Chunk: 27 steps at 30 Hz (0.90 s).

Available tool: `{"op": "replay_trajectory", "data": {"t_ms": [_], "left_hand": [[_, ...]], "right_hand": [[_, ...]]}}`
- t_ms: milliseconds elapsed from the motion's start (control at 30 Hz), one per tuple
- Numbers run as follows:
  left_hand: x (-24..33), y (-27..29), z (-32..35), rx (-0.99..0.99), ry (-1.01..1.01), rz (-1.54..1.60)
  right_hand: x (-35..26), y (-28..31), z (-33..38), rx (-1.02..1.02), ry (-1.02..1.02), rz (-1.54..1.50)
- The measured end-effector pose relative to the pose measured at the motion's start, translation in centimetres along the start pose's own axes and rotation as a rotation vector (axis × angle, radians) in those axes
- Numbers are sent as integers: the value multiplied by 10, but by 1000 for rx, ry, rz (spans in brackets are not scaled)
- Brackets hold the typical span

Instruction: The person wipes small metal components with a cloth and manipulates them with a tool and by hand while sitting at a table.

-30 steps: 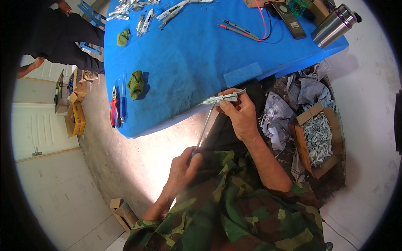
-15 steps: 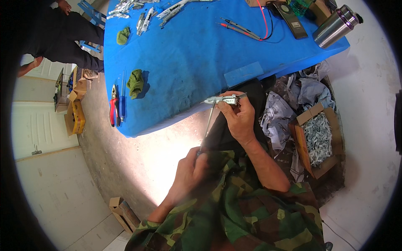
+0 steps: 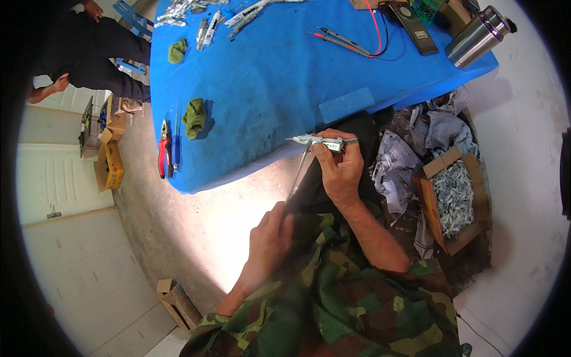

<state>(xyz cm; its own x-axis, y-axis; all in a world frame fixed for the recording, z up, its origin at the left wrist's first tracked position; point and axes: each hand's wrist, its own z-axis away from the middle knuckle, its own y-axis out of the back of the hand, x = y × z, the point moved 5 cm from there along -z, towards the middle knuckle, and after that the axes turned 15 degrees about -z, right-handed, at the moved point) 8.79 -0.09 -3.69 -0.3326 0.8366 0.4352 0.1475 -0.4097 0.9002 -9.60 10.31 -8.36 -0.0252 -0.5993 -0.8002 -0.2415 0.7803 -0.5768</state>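
My right hand (image 3: 342, 178) is closed round a slim silvery metal part (image 3: 329, 143) with a thin pointed end facing left, held just off the table's near edge. Below it my left hand (image 3: 269, 239) grips a screwdriver (image 3: 296, 178); its handle is hidden in the fist. The long steel shaft slants up, and its tip meets the underside of the part near my right thumb. On the blue-covered table (image 3: 262, 101), red-handled pliers (image 3: 163, 152) lie beside a blue screwdriver (image 3: 176, 146) at the left edge.
Green cloths (image 3: 194, 119) and similar metal parts (image 3: 208, 30) lie on the table. Test probes (image 3: 344, 43) and a steel flask (image 3: 477, 39) are farther right. A carton of small metal pieces (image 3: 453, 199) stands right of me, beside crumpled plastic (image 3: 392, 163). Another person (image 3: 89, 50) stands at far left.
The metal part has turned slightly in my right hand, showing more of its side. My left hand has risen a little with the screwdriver.
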Motion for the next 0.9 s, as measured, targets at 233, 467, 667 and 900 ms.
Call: {"op": "replay_trajectory", "data": {"t_ms": [233, 467, 667, 900], "left_hand": [[-1, -1, -6, -62, 85, 159], [5, 15, -5, -356, 268, 494], [-2, 17, -7, -337, 262, 499], [-6, 10, -7, -371, 280, 504]], "right_hand": [[-4, -1, -5, 54, 21, -24], [-10, 7, -11, 81, 29, 0], [-1, 12, -9, 95, 13, -54], [1, 12, -8, 66, 27, -47]]}}
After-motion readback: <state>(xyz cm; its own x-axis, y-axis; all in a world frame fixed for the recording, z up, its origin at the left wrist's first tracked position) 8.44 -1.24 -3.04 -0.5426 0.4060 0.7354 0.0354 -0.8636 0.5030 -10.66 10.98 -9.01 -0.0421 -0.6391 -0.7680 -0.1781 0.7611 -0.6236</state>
